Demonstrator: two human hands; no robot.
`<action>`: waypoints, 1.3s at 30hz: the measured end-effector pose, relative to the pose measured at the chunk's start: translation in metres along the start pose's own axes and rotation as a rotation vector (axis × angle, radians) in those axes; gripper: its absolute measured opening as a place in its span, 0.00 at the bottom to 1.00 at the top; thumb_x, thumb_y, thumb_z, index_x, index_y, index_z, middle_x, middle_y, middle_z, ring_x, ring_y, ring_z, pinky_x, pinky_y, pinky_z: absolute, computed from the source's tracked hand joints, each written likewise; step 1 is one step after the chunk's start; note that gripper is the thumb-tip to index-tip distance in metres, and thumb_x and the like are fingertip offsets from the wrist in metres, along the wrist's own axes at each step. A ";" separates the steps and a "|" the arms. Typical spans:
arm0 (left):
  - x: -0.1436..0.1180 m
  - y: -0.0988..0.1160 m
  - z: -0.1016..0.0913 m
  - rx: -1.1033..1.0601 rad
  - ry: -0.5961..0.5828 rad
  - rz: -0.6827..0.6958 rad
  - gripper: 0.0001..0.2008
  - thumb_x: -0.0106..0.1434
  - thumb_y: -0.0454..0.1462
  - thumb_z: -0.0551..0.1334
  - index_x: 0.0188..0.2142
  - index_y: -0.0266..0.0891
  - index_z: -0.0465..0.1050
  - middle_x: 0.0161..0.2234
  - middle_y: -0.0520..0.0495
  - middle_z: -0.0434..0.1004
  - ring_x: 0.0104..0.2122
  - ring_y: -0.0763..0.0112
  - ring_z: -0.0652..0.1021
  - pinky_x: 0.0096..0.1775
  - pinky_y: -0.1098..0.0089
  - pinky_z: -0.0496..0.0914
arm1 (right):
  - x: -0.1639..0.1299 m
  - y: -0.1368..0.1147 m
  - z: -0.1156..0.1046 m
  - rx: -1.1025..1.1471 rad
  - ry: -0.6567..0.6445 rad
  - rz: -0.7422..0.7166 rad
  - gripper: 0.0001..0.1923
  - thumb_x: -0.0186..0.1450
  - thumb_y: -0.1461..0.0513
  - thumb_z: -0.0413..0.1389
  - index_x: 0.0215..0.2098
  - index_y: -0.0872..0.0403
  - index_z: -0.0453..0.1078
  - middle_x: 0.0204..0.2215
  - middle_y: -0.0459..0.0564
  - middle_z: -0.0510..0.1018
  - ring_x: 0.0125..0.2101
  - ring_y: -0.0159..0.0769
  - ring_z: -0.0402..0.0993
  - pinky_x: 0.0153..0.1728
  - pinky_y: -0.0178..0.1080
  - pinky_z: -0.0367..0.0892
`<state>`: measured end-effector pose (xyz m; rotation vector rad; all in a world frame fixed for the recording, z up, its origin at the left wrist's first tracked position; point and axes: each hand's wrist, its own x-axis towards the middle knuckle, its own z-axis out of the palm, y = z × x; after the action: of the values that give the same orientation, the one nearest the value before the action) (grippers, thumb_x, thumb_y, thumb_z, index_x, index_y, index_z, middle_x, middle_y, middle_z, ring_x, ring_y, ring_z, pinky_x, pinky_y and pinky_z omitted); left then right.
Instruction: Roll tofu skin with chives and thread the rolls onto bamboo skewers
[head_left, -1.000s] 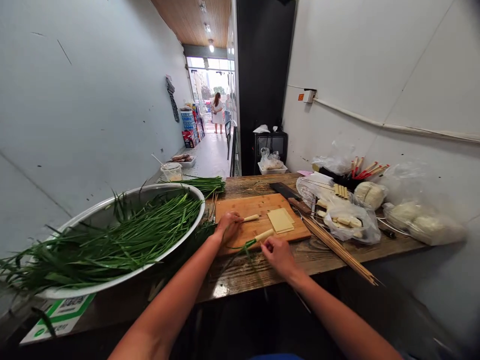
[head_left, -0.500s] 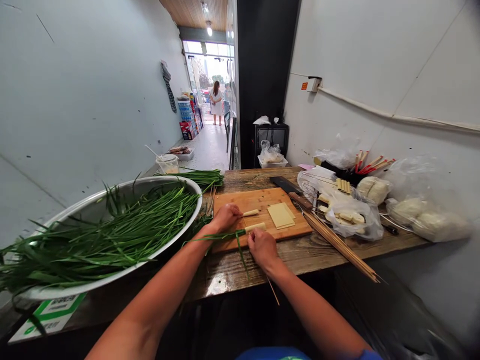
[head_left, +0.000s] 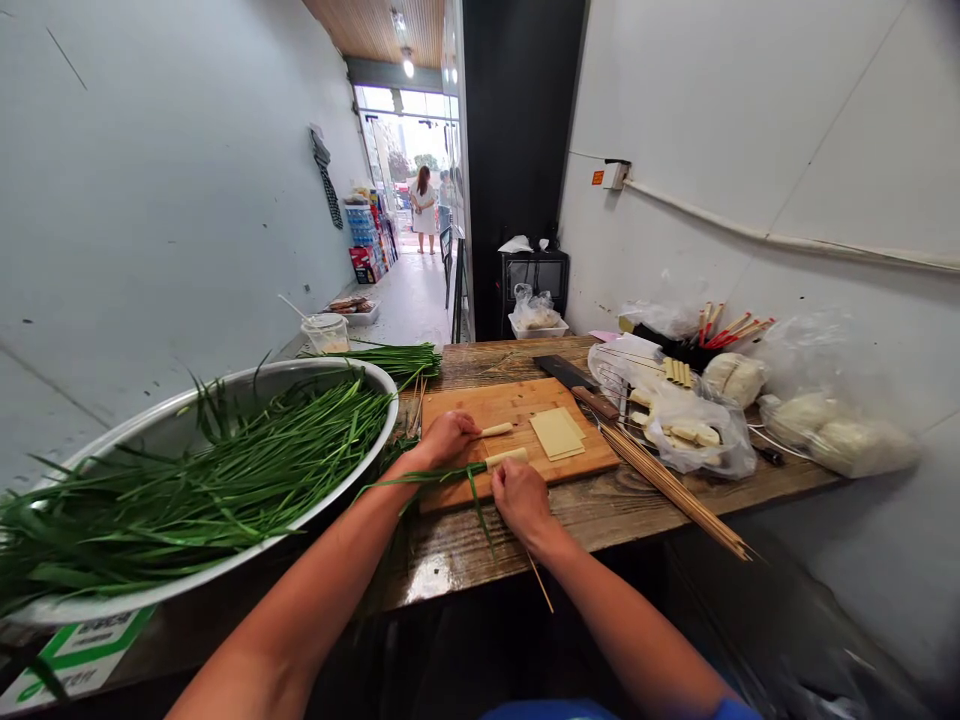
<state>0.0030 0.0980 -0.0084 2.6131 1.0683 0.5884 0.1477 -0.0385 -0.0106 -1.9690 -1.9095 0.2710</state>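
Right hand (head_left: 520,496) shifted left with roll (head_left: 507,458), fingers pinching skewer (head_left: 541,584); skewering seemed underway. Left hand's (head_left: 447,438) fingers pinched second roll (head_left: 496,430).

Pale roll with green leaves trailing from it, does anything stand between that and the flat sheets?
Nothing visible does: between the pale roll and the flat sheets only bare cutting board shows. The right hand is at the roll's near side; the second roll, by the left hand, lies outside that gap.
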 end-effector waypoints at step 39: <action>0.008 -0.017 -0.006 -0.174 -0.108 0.144 0.09 0.57 0.31 0.59 0.30 0.34 0.79 0.29 0.46 0.78 0.28 0.76 0.73 0.34 0.77 0.65 | -0.002 -0.016 0.001 -0.091 0.008 0.028 0.10 0.65 0.63 0.47 0.33 0.56 0.69 0.32 0.53 0.77 0.33 0.34 0.73 0.32 0.32 0.59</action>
<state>-0.0049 0.1156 -0.0078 2.5504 0.7659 0.5377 0.1324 -0.0408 -0.0052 -2.0527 -1.9222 0.1859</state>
